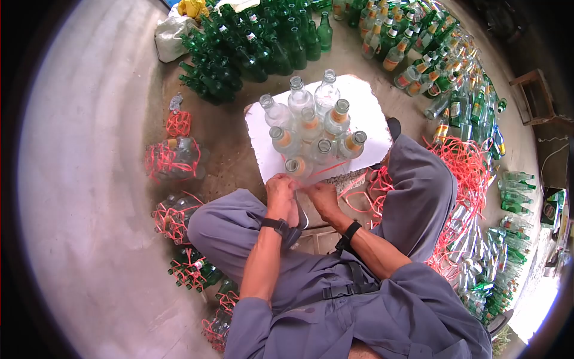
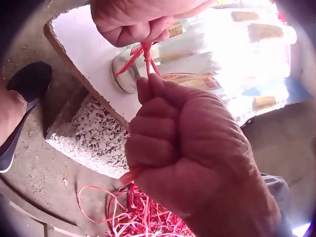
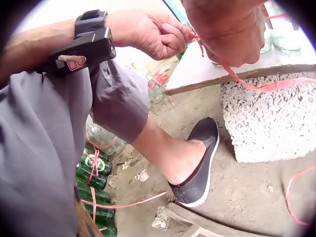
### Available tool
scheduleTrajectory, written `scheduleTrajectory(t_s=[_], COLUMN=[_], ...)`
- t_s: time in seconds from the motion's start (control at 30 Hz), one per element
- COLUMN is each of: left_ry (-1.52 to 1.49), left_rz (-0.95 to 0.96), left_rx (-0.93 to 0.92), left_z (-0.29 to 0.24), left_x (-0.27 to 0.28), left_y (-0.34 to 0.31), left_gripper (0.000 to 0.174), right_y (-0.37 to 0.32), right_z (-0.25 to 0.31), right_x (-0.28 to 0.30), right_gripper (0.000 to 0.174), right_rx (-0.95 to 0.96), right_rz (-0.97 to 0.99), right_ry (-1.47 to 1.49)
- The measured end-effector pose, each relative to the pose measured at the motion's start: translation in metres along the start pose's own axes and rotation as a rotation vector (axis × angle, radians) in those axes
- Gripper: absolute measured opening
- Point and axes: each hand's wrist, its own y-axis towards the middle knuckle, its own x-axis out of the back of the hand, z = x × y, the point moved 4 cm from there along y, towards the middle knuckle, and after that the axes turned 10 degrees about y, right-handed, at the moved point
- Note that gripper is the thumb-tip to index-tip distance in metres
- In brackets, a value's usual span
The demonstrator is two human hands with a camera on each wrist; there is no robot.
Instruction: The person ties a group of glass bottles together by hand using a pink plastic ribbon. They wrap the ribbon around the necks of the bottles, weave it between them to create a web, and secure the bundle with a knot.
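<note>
A cluster of several clear bottles (image 1: 323,152) stands upright on a white board (image 1: 365,102), with red strap (image 2: 129,64) around its lower part. At the board's near edge, my left hand (image 1: 279,194) pinches the strap beside the nearest bottle. My right hand (image 1: 323,200) faces it a short way to the right, fingers curled round the strap. Between both hands the strap is drawn into a small knot or twist (image 2: 146,57) in the left wrist view. One strap length (image 3: 266,85) trails from my right hand in the right wrist view. The fingertips of my left hand are partly hidden.
A rough pale block (image 3: 266,118) supports the board. Tangled red strap (image 1: 460,179) lies to the right. Green bottles (image 1: 257,48) stand behind the board, and more bottles (image 1: 418,54) fill the right side. Strapped bundles (image 1: 176,158) sit at the left. My shoe (image 3: 197,173) is near the block.
</note>
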Motion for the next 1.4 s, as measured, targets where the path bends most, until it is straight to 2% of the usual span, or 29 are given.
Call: scheduleTrajectory(t_s=[0.1,0.13,0.2,0.23,0.3,0.43,0.5,0.57,0.8,0.9,0.97,1.0,1.07,1.17,1.3,1.4], left_ry=[-0.032,-0.065,-0.098,-0.102,-0.108,-0.179,-0.186,-0.167,-0.13,-0.181,-0.173,-0.176,-0.152,-0.083,0.047,0.211], left_rz=[-0.002,-0.002,-0.001,-0.004,-0.01,-0.005,-0.006,-0.004,0.026,0.02,0.071,0.069,0.058,-0.003,-0.019,0.141], left_rx=[0.007,0.018,0.029,0.022,0.016,0.016,0.018,-0.003,-0.016,-0.024,-0.029,-0.032,-0.029,-0.036,-0.029,-0.07], left_z=[0.001,-0.001,-0.003,-0.004,-0.003,0.002,0.004,0.004,0.011,0.01,0.007,0.007,0.009,0.0,0.013,0.014], left_x=[0.0,-0.001,-0.001,0.001,0.005,0.006,0.005,0.004,0.008,0.007,0.009,0.01,0.01,0.007,0.009,-0.003], left_y=[0.001,-0.001,-0.003,-0.003,0.0,0.009,0.013,0.016,0.021,0.027,0.026,0.025,0.023,0.001,-0.008,-0.018], left_gripper=[0.007,0.002,0.005,0.005,0.005,0.002,0.006,0.007,0.009,0.01,0.011,0.011,0.012,0.007,0.011,0.015], right_y=[-0.002,-0.001,0.001,0.001,0.004,0.009,0.009,0.006,0.007,0.017,0.027,0.024,0.015,0.011,0.012,0.01], right_z=[-0.001,-0.003,-0.004,-0.003,-0.004,-0.014,-0.012,-0.005,-0.009,-0.023,-0.045,-0.035,-0.018,-0.009,-0.012,-0.01], right_x=[0.003,0.004,0.005,0.006,0.004,0.003,0.006,0.01,0.018,0.025,0.025,0.023,0.025,0.023,0.021,0.019], right_gripper=[0.036,0.036,0.036,0.028,0.025,0.026,0.026,0.02,0.02,0.02,0.022,0.022,0.023,0.024,0.024,0.023], right_rx=[0.027,0.034,0.041,0.023,0.003,-0.008,-0.012,-0.066,-0.029,0.033,0.26,0.262,-0.126,-0.149,-0.195,-0.263], right_rz=[0.004,0.01,0.015,0.022,0.032,-0.004,-0.01,-0.007,0.035,0.044,0.154,0.157,0.043,0.026,0.047,0.032], right_ry=[-0.02,-0.001,0.017,-0.033,-0.086,-0.044,-0.034,0.104,0.157,0.046,-0.006,-0.007,0.168,0.186,0.22,0.268])
